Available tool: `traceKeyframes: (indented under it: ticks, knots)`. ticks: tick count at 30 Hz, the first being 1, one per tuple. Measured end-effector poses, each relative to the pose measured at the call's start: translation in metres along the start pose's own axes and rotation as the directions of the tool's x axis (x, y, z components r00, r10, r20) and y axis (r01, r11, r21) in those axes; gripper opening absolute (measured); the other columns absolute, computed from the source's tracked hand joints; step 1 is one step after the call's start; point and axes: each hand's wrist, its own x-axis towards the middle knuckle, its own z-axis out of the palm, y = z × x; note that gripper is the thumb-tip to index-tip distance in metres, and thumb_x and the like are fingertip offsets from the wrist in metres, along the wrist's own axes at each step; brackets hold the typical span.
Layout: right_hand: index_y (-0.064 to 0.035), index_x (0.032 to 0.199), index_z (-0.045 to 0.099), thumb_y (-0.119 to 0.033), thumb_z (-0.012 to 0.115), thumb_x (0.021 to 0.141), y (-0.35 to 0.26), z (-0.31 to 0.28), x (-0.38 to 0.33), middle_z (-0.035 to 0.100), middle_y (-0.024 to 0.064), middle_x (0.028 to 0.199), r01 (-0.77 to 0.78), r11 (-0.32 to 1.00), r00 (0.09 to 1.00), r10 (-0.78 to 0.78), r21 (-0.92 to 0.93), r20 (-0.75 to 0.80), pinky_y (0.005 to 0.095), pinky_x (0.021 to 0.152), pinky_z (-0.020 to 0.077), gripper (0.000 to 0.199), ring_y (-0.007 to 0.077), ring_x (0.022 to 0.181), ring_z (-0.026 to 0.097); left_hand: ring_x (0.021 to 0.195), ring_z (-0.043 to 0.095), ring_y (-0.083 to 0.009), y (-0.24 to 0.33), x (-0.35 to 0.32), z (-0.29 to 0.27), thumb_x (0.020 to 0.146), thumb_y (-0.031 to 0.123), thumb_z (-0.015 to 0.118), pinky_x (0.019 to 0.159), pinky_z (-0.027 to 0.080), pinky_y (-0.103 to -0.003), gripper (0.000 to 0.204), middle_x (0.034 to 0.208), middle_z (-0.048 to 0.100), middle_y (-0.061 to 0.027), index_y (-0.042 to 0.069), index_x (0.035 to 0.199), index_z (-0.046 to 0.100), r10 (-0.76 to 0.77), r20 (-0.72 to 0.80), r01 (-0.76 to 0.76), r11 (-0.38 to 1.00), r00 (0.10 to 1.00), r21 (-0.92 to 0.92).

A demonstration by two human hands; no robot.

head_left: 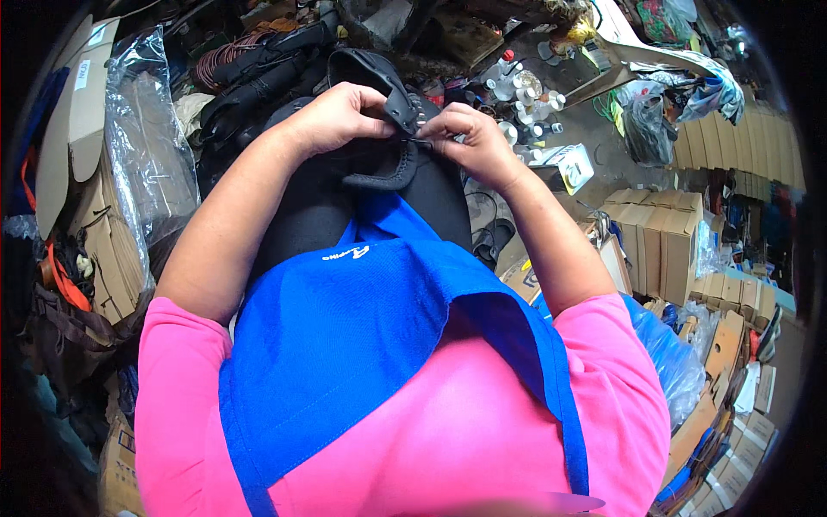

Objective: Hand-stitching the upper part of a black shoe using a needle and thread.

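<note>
Over my lap lies a black shoe upper (384,84), with a curved padded collar and a row of stitches along its lower edge (392,177). My left hand (346,116) grips its side between thumb and fingers, holding it up off my thighs. Close by on the right, my right hand (472,142) is pinched at the seam near a row of small light marks. What sits between those fingertips is too small to make out. A blue apron (345,319) covers my front below the work.
More black uppers (258,90) are heaped at the far left. Clear plastic over cardboard (151,138) stands on my left. Small bottles (525,90), a white container (564,168) and black sandals (494,239) are on the floor ahead to the right. Cardboard boxes (659,233) are stacked at right.
</note>
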Motion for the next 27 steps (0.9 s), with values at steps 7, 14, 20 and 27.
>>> traceKeyframes:
  ticks: [7,14,20,27]
  knots:
    - [-0.0139,0.094,0.070,-0.002,0.068,0.071,-0.019,-0.002,-0.008,0.058,0.0086,0.084,0.137,0.951,0.988,-0.150,-0.276,-0.028,0.0362,0.068,0.0512,0.026,0.0283,0.078,0.061,0.092,0.055,-0.0174,0.010,0.001,-0.007,0.080,0.011,0.064,0.084,0.042,-0.030,0.032,0.091,0.056,-0.0058,0.002,0.110,0.066,-0.020,0.131,-0.013,0.968,0.991,0.251]
    - [-0.0127,0.083,0.067,-0.019,0.056,0.080,-0.069,-0.012,0.008,0.057,0.0103,0.089,0.292,0.654,0.948,-0.103,-0.698,0.300,0.0381,0.080,0.0435,0.014,0.0267,0.090,0.059,0.087,0.056,-0.0235,0.024,0.002,-0.007,0.073,0.009,0.068,0.079,0.044,-0.034,0.026,0.088,0.055,-0.0120,-0.001,0.097,0.063,0.016,0.142,-0.088,0.851,0.990,0.518]
    - [-0.0112,0.081,0.068,-0.017,0.056,0.080,-0.058,-0.006,0.026,0.057,0.0122,0.089,0.387,0.606,0.905,-0.105,-0.696,0.412,0.0395,0.079,0.0467,0.013,0.0288,0.090,0.060,0.079,0.058,-0.0275,0.025,0.015,-0.001,0.066,0.007,0.070,0.071,0.046,-0.038,0.020,0.083,0.057,-0.0121,-0.001,0.083,0.063,0.020,-0.024,0.001,0.740,0.999,0.672]
    - [-0.0081,0.088,0.065,-0.010,0.061,0.077,-0.053,-0.013,0.021,0.058,0.0136,0.082,0.220,0.844,0.953,-0.079,-0.489,0.292,0.0408,0.071,0.0492,0.011,0.0322,0.082,0.061,0.075,0.066,-0.0219,0.002,0.021,-0.009,0.067,0.012,0.074,0.071,0.050,-0.033,0.026,0.079,0.068,-0.0135,0.006,0.092,0.070,0.209,-0.019,-0.153,0.772,0.978,0.617]
